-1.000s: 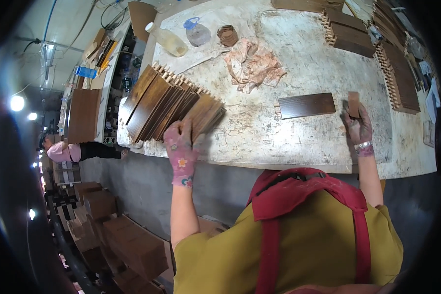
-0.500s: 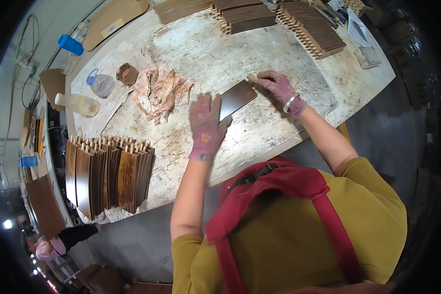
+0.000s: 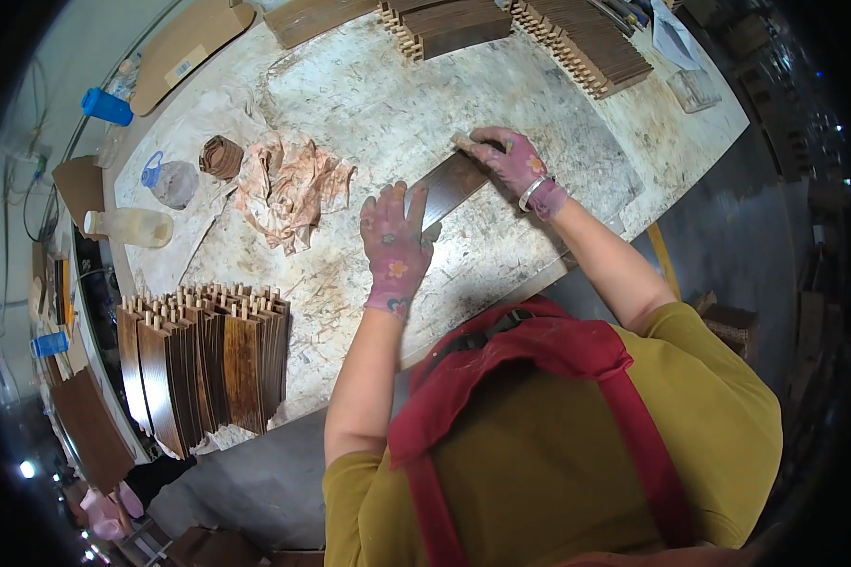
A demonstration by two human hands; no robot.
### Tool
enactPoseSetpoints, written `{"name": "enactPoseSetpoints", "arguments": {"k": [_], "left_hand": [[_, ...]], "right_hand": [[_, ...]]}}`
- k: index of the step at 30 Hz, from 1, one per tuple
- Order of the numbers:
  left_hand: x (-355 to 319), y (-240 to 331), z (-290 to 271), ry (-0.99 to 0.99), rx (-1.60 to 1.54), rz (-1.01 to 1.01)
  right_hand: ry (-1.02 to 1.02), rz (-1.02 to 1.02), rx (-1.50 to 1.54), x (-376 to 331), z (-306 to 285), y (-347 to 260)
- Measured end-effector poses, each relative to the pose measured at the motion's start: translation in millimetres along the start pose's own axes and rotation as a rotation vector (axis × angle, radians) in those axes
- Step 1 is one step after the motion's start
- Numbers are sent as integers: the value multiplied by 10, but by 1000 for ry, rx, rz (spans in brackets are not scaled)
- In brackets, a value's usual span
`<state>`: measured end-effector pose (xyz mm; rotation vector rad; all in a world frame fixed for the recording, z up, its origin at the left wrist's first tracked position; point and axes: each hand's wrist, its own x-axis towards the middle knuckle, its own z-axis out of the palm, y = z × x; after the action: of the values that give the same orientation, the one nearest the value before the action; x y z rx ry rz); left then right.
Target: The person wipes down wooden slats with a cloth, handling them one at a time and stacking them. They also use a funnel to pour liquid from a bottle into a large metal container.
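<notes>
Dark wooden board [image 3: 451, 193] lies flat mid-table, its long side slanting up to the right. Left hand [image 3: 394, 241] spread, clasping nothing, against its left end; right hand [image 3: 511, 161] curled over the right end, firmness of grip unclear. Judged stiff, fairly light, perhaps slick on the glossy face; best held by the long edges. Table [image 3: 369, 104] pale, stained, scuffed; grey floor [image 3: 246, 491] on the near side.

This is a woodworking workshop: stained worktable [image 3: 378, 109], stacked dowelled slats [image 3: 244, 373] and, dimly beyond, what may be boxes [image 3: 213, 548].
</notes>
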<state>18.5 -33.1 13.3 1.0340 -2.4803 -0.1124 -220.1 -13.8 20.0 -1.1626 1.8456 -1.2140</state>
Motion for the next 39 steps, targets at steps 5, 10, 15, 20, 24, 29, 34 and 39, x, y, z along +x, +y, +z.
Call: {"name": "enactPoseSetpoints", "arguments": {"k": [5,10,15,20,24,29,34,39], "left_hand": [[17,18,0,-12,10,-16],[27,24,-9,-41,-4,-23],[56,153,-111,-42,83,19],[-174,473,107,-54,-145,76],[-170,472,72,-28,-196,76],[-227,466,231,-136,-368,-97],[-263,434,196,-1,-190,56],[-233,434,212,32,-159,85]], "right_hand": [[-79,-28,-136,-63,-79,57],[-209,-100,-298,-466,-406,-81],[-287,12,-251,-671,-742,-474],[-225,-297,-287,-187,-376,-521],[-534,-432,-386,-21,505,-790],[-623,-598,-618,-77,1076,-821],[-565,-547,-655,140,576,-603],[-427,-310,-956,529,-206,-456]]}}
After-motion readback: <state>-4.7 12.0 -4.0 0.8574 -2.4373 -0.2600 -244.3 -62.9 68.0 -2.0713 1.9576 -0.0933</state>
